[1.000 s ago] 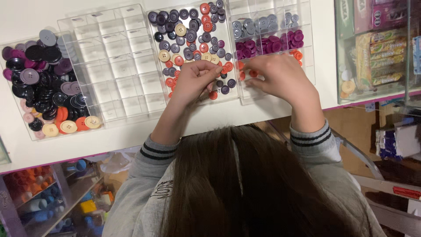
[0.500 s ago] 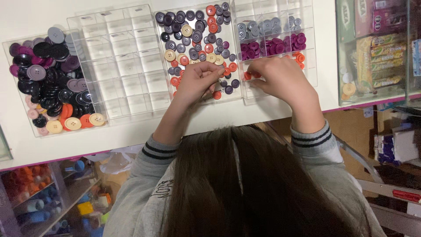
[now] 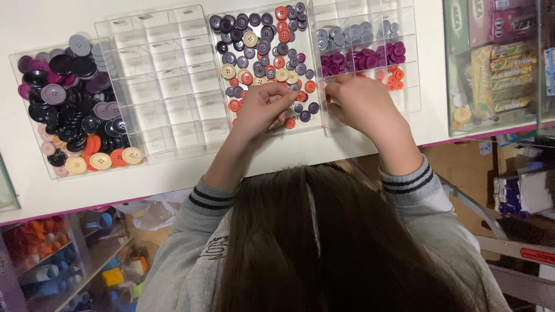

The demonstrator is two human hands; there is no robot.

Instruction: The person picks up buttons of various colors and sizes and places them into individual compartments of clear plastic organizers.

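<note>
Head view | left hand (image 3: 263, 110) fingers pinched together over mixed buttons (image 3: 263, 49) | right hand (image 3: 361, 101) shifted left, grip unclear

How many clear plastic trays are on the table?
4. Far left tray heaped with big buttons; empty divided organiser beside it; middle tray of mixed buttons under the left hand; sorted divided box by the right hand. Others may lie outside the view.

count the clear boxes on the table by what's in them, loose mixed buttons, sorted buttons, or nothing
Loose mixed buttons: 2, the far-left tray and the middle tray under the left hand
Sorted buttons: 1, the divided box by the right hand
Nothing: 1, the empty divided box
Total: 4
</note>
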